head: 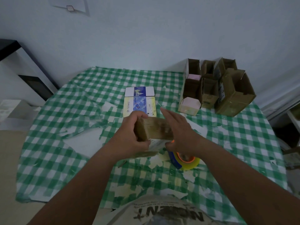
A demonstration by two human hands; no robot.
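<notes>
Left grip [129,132] clasps the taped box [152,129]; right grip [178,129] (fingers straight) presses it, hiding its end.

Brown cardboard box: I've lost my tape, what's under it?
Below the brown cardboard box and right hand, a clear-yellow tape roll with an orange core lies on the green-checked tablecloth; the wrist covers its far side.

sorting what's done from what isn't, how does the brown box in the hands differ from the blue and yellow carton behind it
The brown box is folded into a block; the blue and yellow carton lies flattened. The left hand grips the brown box and the right hand lays straight fingers against it; the carton lies on the checked cloth. The box is mostly brown, the carton printed. Both look like cardboard.
</notes>
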